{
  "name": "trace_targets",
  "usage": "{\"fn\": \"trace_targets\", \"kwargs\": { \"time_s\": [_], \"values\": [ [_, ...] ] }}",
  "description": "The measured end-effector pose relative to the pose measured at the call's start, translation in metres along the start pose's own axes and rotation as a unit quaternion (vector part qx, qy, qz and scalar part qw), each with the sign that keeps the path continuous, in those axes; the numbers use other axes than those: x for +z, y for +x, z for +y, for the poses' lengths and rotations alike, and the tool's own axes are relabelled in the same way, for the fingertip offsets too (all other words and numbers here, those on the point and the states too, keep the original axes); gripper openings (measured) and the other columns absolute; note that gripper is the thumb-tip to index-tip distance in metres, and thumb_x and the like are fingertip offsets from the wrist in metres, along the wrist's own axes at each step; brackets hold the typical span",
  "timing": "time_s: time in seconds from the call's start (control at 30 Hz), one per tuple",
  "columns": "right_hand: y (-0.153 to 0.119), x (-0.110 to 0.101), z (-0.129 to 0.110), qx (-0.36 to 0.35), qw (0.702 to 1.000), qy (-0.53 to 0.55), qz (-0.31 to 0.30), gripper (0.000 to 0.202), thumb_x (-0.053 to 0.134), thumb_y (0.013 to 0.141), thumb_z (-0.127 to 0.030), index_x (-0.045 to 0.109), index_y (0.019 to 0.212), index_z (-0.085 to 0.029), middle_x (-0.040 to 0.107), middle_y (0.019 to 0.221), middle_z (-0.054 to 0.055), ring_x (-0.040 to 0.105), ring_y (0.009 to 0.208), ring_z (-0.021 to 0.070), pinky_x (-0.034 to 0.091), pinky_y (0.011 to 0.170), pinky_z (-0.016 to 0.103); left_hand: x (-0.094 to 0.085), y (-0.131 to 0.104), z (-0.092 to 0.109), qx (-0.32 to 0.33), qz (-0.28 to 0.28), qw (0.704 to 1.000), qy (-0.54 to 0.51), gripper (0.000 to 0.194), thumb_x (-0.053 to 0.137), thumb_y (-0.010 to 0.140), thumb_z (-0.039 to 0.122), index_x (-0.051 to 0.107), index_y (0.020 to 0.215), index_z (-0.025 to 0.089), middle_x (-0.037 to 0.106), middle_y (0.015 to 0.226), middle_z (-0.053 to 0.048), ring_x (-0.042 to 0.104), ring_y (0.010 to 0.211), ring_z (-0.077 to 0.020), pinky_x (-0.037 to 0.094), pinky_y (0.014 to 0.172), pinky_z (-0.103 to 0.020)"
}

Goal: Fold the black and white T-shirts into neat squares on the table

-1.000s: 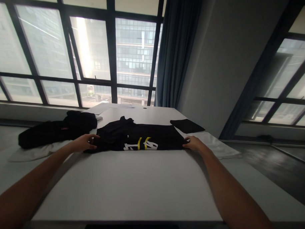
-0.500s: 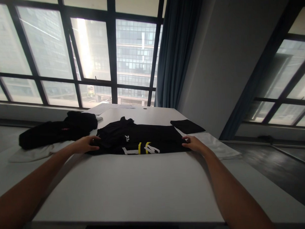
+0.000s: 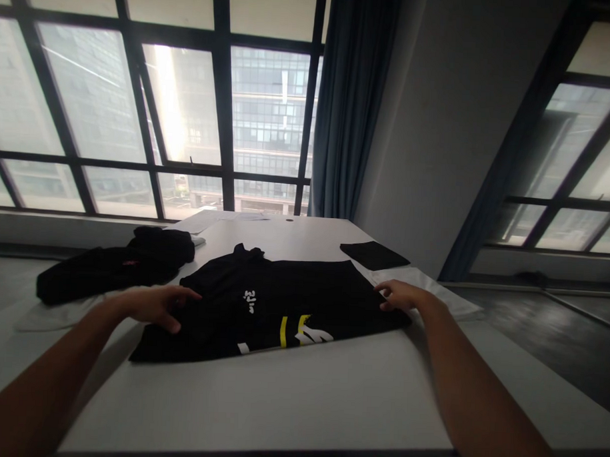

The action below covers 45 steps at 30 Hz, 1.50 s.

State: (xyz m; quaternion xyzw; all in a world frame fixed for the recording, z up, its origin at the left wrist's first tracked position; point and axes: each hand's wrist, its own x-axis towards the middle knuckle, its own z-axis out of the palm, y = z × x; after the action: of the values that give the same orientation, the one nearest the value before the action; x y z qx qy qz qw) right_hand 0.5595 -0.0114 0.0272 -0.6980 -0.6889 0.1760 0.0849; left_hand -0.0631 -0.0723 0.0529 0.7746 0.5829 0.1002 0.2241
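Note:
A black T-shirt (image 3: 277, 287) with white lettering and yellow and white print lies spread on the white table, partly folded, its collar bunched at the far left. My left hand (image 3: 159, 305) rests at the shirt's left side, thumb and index finger spread apart over the cloth. At the opposite end, my right hand (image 3: 403, 296) touches the right edge of the shirt with fingers loosely apart. Neither hand shows a clear grip on the fabric.
A heap of black clothing (image 3: 113, 265) sits on a white cloth (image 3: 56, 315) at left. A folded black cloth (image 3: 374, 255) lies at back right, beside a white cloth (image 3: 437, 293). The table's (image 3: 259, 400) front edge runs below; windows and a curtain (image 3: 346, 123) stand behind.
The shirt's near side now reaches closer to me and spreads wider, especially at the left. My left hand's fingers have spread, and my right hand has shifted slightly right.

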Motion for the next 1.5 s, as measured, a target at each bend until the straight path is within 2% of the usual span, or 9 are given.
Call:
{"fn": "trace_targets", "kwargs": {
  "time_s": [0.13,0.3,0.47,0.63,0.8,0.97,1.13,1.27,1.5],
  "values": [
    [-0.003,0.007,-0.023,-0.073,0.997,0.019,-0.004,0.046,0.080,0.061,-0.023,0.074,0.106,-0.022,0.073,0.105,0.008,0.068,0.096,0.0238,0.052,0.083,0.030,0.012,0.009,0.018,0.119,-0.080,0.990,-0.006,0.058,0.082,0.054,0.045,0.072,0.110,0.031,0.062,0.115,-0.004,0.061,0.096,-0.0262,0.051,0.084,-0.032],
    [-0.005,0.013,-0.036,-0.086,0.996,-0.011,-0.016,0.013,0.075,0.065,-0.023,0.073,0.078,-0.021,0.073,0.081,0.004,0.067,0.079,0.0211,0.051,0.072,0.028,0.022,0.017,0.024,0.154,-0.107,0.982,-0.038,0.027,0.072,0.070,0.047,0.071,0.075,0.021,0.063,0.091,-0.004,0.059,0.081,-0.0211,0.048,0.076,-0.029],
    [-0.007,0.010,-0.038,-0.117,0.993,0.002,0.023,0.007,0.065,0.072,-0.023,0.068,0.076,-0.019,0.071,0.083,0.003,0.065,0.080,0.0196,0.049,0.070,0.027,0.019,0.024,0.014,0.129,-0.005,0.981,-0.144,0.043,0.063,0.074,0.061,0.056,0.072,0.019,0.048,0.063,0.003,0.044,0.059,-0.0130,0.039,0.057,-0.025],
    [-0.012,0.006,-0.042,-0.164,0.983,0.059,0.053,0.012,0.062,0.076,-0.028,0.065,0.079,-0.017,0.070,0.084,0.004,0.064,0.081,0.0185,0.049,0.075,0.026,0.014,0.029,0.004,0.125,0.145,0.955,-0.227,0.049,0.058,0.076,0.068,0.048,0.078,0.020,0.037,0.060,0.007,0.036,0.054,-0.0103,0.033,0.051,-0.022],
    [-0.008,0.010,-0.038,-0.161,0.981,0.068,0.086,0.013,0.063,0.078,-0.028,0.067,0.083,-0.017,0.072,0.092,0.006,0.066,0.089,0.0193,0.049,0.082,0.027,0.015,0.035,-0.012,0.106,0.160,0.961,-0.197,0.053,0.057,0.072,0.072,0.051,0.078,0.020,0.052,0.066,0.003,0.051,0.063,-0.0152,0.046,0.062,-0.028],
    [-0.004,0.015,-0.042,-0.117,0.986,-0.012,0.118,0.019,0.066,0.077,-0.023,0.072,0.095,-0.018,0.073,0.102,0.008,0.067,0.096,0.0222,0.050,0.087,0.030,0.025,0.039,0.000,0.081,0.212,0.974,-0.027,0.060,0.048,0.074,0.074,0.064,0.096,0.020,0.069,0.109,-0.011,0.063,0.099,-0.0291,0.046,0.094,-0.042],
    [-0.002,0.031,-0.059,-0.200,0.975,0.010,0.092,0.035,0.064,0.083,-0.033,0.069,0.116,-0.021,0.066,0.125,0.007,0.059,0.117,0.0232,0.043,0.104,0.033,0.059,0.034,0.040,0.085,0.102,0.988,0.083,0.066,0.039,0.086,0.068,0.062,0.128,0.023,0.061,0.134,-0.010,0.054,0.124,-0.0326,0.037,0.107,-0.043],
    [0.007,0.050,-0.064,-0.198,0.979,0.003,0.044,0.041,0.064,0.085,-0.037,0.065,0.123,-0.020,0.058,0.137,0.010,0.053,0.126,0.0248,0.038,0.110,0.036,0.082,0.042,0.040,0.074,0.022,0.988,0.131,0.071,0.035,0.090,0.066,0.041,0.148,0.025,0.029,0.158,-0.010,0.023,0.145,-0.0354,0.022,0.113,-0.058],
    [0.004,0.047,-0.066,-0.169,0.985,-0.022,0.027,0.047,0.061,0.087,-0.041,0.063,0.127,-0.016,0.056,0.138,0.014,0.053,0.125,0.0273,0.038,0.109,0.037,0.065,0.066,0.014,0.077,0.010,0.987,0.143,0.068,0.030,0.094,0.061,0.032,0.152,0.024,0.020,0.160,-0.009,0.014,0.148,-0.0304,0.011,0.116,-0.056]
  ]
}}
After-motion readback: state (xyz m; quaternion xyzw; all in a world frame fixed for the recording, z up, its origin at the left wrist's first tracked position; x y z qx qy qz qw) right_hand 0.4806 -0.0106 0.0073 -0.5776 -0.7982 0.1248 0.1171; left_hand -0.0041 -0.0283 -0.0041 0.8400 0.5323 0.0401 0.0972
